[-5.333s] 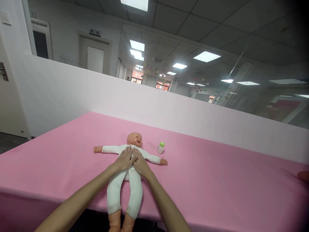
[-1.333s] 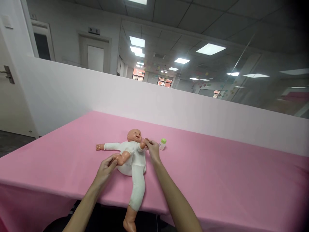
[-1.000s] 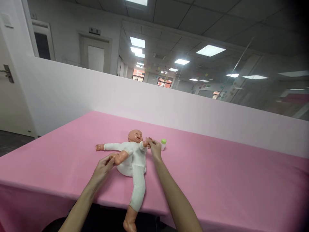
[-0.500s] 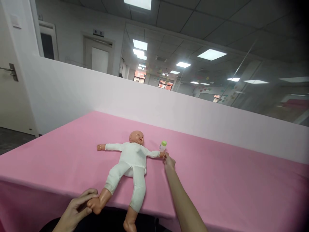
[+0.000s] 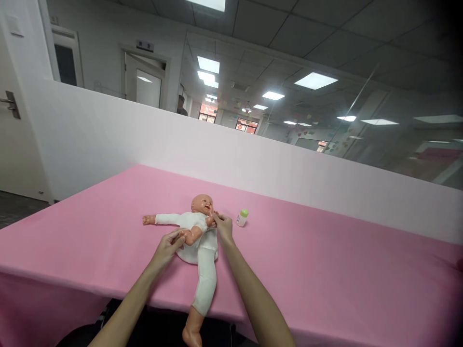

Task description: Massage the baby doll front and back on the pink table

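A baby doll [image 5: 208, 243] in a white cloth body lies on its back on the pink-covered table [image 5: 307, 270]. My left hand [image 5: 170, 245] grips the doll's foot, with that leg folded up over its belly. Close to the doll's chin, my right hand [image 5: 222, 225] is closed on the doll's hand, its arm bent in over the chest. The doll's other arm stretches out to the left, and its other leg hangs over the table's front edge. Just right of my right hand stands a small bottle [image 5: 242, 218] with a green cap.
A low white wall [image 5: 224, 149] runs along the table's back, with glass above it. At the far left is a door [image 5: 18, 144] with a metal handle. Behind the glass, part of a person [image 5: 181, 106] shows.
My left hand has lifted the doll's foot from the table edge up to its belly. My right hand has brought the doll's hand inward from beside the bottle to its chest.
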Action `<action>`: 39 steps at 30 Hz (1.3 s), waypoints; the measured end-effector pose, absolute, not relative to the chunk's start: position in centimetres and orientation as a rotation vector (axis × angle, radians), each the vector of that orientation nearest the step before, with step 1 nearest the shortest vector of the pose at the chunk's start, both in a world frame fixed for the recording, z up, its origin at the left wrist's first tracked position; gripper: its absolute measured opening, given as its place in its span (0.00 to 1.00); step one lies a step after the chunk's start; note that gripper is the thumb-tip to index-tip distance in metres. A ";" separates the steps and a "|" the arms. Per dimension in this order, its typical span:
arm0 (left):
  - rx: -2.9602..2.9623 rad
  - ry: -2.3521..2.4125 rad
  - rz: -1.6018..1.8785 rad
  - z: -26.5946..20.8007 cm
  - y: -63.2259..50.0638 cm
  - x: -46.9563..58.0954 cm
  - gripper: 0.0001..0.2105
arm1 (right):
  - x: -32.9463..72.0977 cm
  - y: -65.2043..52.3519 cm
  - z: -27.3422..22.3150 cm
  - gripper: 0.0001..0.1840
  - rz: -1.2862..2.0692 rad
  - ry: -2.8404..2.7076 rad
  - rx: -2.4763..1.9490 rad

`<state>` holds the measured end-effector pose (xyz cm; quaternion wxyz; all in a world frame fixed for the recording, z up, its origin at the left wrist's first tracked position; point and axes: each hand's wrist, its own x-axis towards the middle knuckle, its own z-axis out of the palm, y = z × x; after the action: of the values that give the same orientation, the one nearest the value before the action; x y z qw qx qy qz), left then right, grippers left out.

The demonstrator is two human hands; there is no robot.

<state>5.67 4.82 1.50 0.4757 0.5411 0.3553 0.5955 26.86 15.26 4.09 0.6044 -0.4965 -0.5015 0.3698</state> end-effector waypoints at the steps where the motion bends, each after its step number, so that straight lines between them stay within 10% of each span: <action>1: 1.313 0.869 1.455 1.4 5.1 5.9 0.26 | 26.7 15.3 3.8 0.28 0.853 -1.160 -1.156; 18: 1.078 1.354 1.464 -8.2 -6.8 -4.0 0.31 | 38.7 15.9 0.4 0.22 0.765 -0.497 -1.311; 39: 1.299 0.841 1.403 1.0 5.5 6.1 0.27 | 27.7 16.1 3.2 0.27 0.874 -1.086 -1.115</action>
<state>6.10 5.51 0.97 0.5024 0.5375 0.3483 0.5808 27.73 16.08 3.21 0.6275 -0.4863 -0.4738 0.3811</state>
